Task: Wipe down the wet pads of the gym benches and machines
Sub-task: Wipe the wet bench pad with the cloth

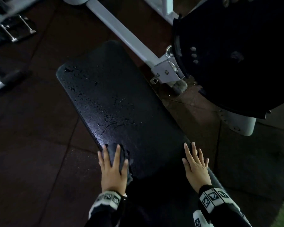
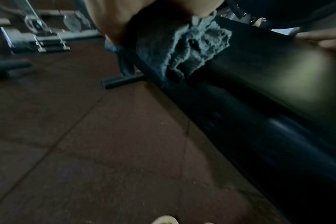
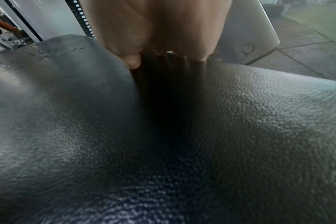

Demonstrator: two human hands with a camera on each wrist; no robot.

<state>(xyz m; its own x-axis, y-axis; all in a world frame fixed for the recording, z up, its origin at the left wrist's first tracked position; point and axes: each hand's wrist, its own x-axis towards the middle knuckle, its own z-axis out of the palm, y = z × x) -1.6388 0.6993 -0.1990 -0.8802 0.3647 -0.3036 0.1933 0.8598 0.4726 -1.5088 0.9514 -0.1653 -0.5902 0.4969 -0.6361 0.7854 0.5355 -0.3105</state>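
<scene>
A black bench pad (image 1: 121,102) runs away from me, beaded with water drops over its far and left parts. My left hand (image 1: 114,166) lies flat with straight, spread fingers on a dark grey cloth (image 1: 123,158) at the pad's near left edge. In the left wrist view the cloth (image 2: 188,50) bunches under the palm and hangs over the pad's side. My right hand (image 1: 196,163) rests flat with straight fingers on the pad's near right edge and holds nothing. In the right wrist view the palm (image 3: 163,30) presses on the pebbled black pad (image 3: 240,121).
A grey machine beam (image 1: 126,36) crosses behind the pad to a bracket (image 1: 167,72). A large black weight plate (image 1: 233,59) stands at the right. Dark handles (image 1: 15,31) lie on the floor at far left. Brown rubber floor tiles (image 1: 31,153) surround the bench.
</scene>
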